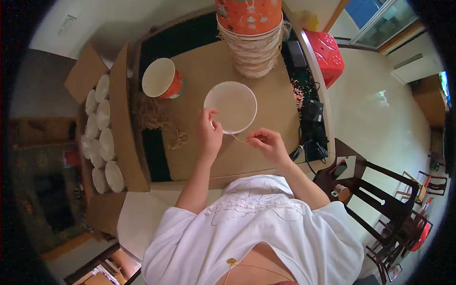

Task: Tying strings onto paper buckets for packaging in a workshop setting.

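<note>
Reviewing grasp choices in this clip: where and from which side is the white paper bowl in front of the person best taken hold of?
Probably at the near rim of the white paper bowl, from the person's side. It sits mouth up on the brown table, so the thin rim is exposed for a pinch. The left hand already grips there, while the right hand pinches a thin cord.

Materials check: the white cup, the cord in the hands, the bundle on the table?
Cup: looks like paper, matte white inside with a rolled rim. Cord: thin tan fibre, probably jute or paper twine; too fine to tell. Bundle: same tan, frayed and loosely tangled, likely natural fibre. Left hand holds the cup's rim; right hand pinches the cord.
</note>
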A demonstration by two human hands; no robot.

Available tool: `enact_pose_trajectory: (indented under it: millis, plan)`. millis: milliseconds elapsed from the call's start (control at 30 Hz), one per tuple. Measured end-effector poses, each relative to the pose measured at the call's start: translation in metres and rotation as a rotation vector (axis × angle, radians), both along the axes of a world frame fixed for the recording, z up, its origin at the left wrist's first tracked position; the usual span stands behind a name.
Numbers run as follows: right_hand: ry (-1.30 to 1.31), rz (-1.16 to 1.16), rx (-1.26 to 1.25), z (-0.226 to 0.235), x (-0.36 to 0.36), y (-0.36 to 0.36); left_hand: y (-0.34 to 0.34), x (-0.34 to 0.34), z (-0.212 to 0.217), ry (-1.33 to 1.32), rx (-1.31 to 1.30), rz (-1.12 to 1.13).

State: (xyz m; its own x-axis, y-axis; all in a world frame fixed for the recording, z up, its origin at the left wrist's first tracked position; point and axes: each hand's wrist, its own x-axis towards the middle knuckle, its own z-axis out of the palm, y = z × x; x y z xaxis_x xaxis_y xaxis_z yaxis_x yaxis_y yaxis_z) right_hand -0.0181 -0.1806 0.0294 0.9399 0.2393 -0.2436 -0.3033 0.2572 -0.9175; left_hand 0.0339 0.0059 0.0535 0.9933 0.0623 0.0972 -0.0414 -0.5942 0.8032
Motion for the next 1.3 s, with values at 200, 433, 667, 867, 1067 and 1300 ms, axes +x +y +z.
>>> enact_pose_trajectory:
  millis: [200,433,667,867,1067,1300]
  plan:
    - [0.134,-0.301,-0.043,-0.037,0.009,0.004,-0.026,0.006,0.000,-0.046,0.149,-0.500]
    - [0.013,-0.284,-0.062,-0.034,0.026,0.013,-0.023,0.006,-0.019,0.209,0.033,-0.262]
    - [-0.047,-0.294,-0.036,-0.027,0.037,0.022,-0.014,0.011,-0.017,0.374,-0.273,-0.262]
    - [-0.028,-0.312,0.003,-0.028,0.036,0.022,-0.016,0.008,-0.014,0.415,-0.398,-0.268]
    - [-0.060,-0.325,0.000,-0.032,0.037,0.023,-0.014,0.011,-0.027,0.400,-0.457,-0.243]
    - [-0.039,-0.355,-0.052,-0.048,0.042,0.022,-0.015,0.003,-0.026,0.134,0.349,-0.421]
